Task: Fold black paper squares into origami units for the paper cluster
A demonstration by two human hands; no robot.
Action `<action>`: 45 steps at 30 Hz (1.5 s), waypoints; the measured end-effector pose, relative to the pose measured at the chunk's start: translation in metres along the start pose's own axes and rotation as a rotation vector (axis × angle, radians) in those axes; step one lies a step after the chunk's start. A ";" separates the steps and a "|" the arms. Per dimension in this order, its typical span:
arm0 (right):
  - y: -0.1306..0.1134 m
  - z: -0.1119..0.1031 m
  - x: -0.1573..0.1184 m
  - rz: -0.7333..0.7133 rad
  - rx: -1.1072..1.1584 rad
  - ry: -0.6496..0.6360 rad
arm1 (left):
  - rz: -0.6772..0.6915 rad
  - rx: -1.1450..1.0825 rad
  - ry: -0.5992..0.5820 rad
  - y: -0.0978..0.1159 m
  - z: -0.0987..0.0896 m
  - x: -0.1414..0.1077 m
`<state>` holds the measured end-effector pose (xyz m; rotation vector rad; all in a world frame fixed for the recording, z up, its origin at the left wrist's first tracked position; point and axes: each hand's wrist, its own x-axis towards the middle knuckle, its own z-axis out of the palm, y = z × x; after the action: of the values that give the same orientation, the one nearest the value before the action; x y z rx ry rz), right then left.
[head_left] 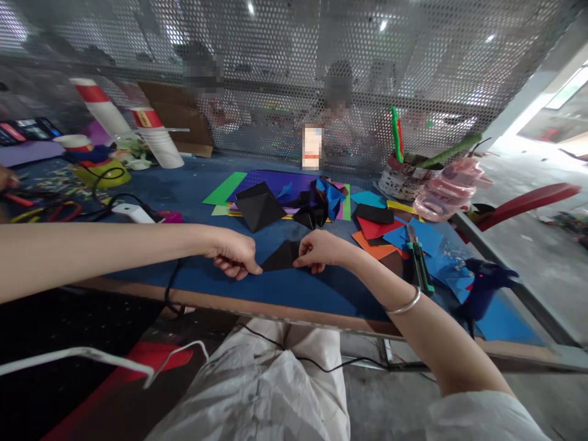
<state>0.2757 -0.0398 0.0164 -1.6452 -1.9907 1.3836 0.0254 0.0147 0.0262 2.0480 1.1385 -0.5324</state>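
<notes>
Between my two hands, a small folded piece of black paper [281, 256] rests on the blue tabletop [280, 293]. My left hand [236, 254] is closed, its thumb and fingers pinching the paper's left corner. On the other side my right hand [321, 250] pinches the right edge, fingers curled in. Just beyond them lies a black paper square [260, 207] with fold lines. Folded blue and black paper pieces [327, 199] sit behind my right hand, on a stack of purple and green sheets [225, 188].
Coloured paper scraps [379, 225], a green-and-black cutter [419, 260] and a blue glue gun [489, 288] lie at the right. Behind them stand a pink bottle [450, 190] and a pot [400, 176]. Paper cups [158, 138], a white plug [133, 212] and cables are at the left.
</notes>
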 end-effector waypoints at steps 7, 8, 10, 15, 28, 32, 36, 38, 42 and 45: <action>0.000 0.000 0.001 -0.006 0.004 -0.003 | -0.090 0.031 -0.084 -0.011 -0.003 -0.015; 0.000 0.000 0.001 -0.005 0.005 -0.004 | -0.070 0.057 -0.045 -0.010 -0.004 -0.018; -0.001 0.000 0.000 -0.001 0.008 -0.006 | 0.000 0.120 0.091 -0.006 -0.002 -0.024; -0.003 0.000 -0.001 0.008 0.013 -0.005 | 0.333 0.263 0.475 0.010 0.021 -0.028; -0.012 0.002 -0.005 0.124 0.010 0.042 | 1.234 0.484 0.840 -0.019 0.040 0.015; -0.019 0.004 -0.006 0.165 -0.012 0.060 | 1.281 0.462 0.867 -0.021 0.040 0.017; -0.024 0.003 -0.007 0.221 -0.050 0.059 | 1.298 0.436 0.888 -0.024 0.042 0.019; -0.024 0.001 -0.008 0.263 -0.061 0.040 | 1.301 0.424 0.882 -0.025 0.043 0.019; -0.020 -0.010 -0.011 0.336 -0.056 0.009 | 1.279 0.410 0.831 -0.025 0.043 0.018; -0.016 -0.018 -0.015 0.369 -0.060 0.018 | 1.253 0.352 0.794 -0.026 0.043 0.020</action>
<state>0.2821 -0.0423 0.0438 -2.1263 -1.7972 1.4244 0.0134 0.0019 -0.0248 2.8427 -0.1036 0.8042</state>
